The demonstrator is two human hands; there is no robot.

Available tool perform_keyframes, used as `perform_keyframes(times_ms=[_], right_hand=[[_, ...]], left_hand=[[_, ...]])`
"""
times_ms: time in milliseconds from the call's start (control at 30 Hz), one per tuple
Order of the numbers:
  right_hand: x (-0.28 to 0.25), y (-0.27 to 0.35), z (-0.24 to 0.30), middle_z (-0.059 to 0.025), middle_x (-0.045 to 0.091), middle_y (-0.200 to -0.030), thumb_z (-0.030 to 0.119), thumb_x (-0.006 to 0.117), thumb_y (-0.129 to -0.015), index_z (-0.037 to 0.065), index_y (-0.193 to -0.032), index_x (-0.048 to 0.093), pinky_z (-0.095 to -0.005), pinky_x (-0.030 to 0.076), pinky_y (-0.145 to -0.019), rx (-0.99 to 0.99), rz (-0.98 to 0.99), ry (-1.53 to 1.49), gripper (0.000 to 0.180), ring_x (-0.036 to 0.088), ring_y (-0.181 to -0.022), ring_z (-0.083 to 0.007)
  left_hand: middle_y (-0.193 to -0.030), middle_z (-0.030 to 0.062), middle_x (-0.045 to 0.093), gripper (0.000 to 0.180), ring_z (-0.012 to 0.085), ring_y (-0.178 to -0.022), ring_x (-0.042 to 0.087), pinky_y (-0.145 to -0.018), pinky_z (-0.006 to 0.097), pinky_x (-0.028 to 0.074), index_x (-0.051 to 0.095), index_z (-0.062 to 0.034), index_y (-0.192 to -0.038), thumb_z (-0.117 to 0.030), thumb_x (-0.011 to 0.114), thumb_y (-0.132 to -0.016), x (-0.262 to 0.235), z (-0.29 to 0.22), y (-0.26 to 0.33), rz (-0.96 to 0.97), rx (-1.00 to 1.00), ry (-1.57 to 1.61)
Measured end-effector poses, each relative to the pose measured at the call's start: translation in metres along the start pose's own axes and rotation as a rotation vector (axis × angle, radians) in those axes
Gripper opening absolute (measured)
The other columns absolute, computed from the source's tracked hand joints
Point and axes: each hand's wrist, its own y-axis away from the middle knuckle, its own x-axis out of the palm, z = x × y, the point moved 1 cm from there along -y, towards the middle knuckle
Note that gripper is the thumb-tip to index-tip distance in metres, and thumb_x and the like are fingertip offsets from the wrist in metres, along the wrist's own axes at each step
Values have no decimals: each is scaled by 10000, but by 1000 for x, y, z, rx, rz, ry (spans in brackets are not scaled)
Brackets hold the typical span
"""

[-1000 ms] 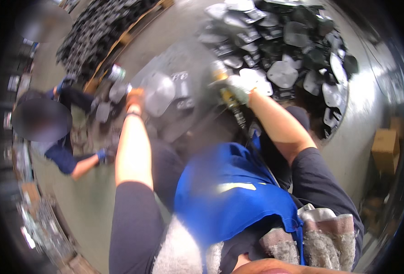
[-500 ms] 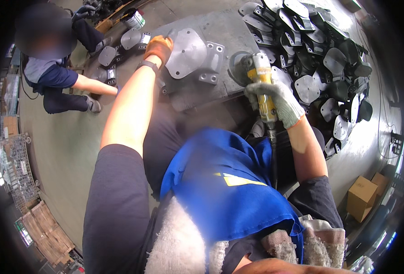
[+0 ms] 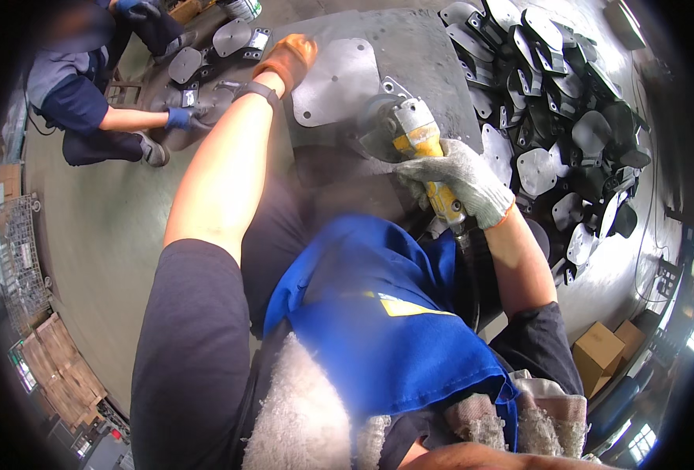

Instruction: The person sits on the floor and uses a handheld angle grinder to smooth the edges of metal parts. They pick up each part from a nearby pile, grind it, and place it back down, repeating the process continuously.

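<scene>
A grey metal bracket (image 3: 334, 86) with a rounded, drilled plate lies on the dark work table (image 3: 421, 39). My left hand (image 3: 290, 59), in an orange glove, is closed at the plate's upper left edge; its fingertips are partly hidden. In a whitish knit glove, my right hand (image 3: 468, 180) wraps round the body of a yellow angle grinder (image 3: 429, 145). The grinder's blurred disc (image 3: 376, 125) hangs over the bracket's right side, by its drilled foot. Whether the disc touches the metal I cannot tell. A cable runs from the grinder down past my blue apron (image 3: 394, 352).
A big heap of similar brackets (image 3: 539, 172) lies to the right. More brackets (image 3: 231, 39) are at the upper left, where a co-worker's blue-gloved hand (image 3: 181, 119) reaches in. Cardboard boxes (image 3: 597, 351) stand lower right, a wire cage (image 3: 19, 258) far left.
The grinder has swung left and tilted over the bracket's right side. The bracket appears turned, and my left hand stays at its edge. The co-worker's hand has come further in.
</scene>
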Motion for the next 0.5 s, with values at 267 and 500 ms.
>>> perform_keyframes(times_ms=[267,500], right_hand=[[7,-18,4,-35,661,-746,356,780,-908,22,-1012,691,-250,480,-565,-3,-2,32,360,618,-614,-112],[19,-29,12,-27,657,-744,421,758,-923,33,-970,693,-261,470,-571,-140,64,173,396,609,-611,-111]], left_hand=[[-1061,168,738,254,297,-1023,720,-921,351,559,694,-15,-1124,-50,610,-887,-19,-8,10,-33,77,-143],[-1045,114,753,254,259,-1030,721,-874,336,572,716,-48,-1118,-62,632,-878,-26,-13,18,-150,21,-51]])
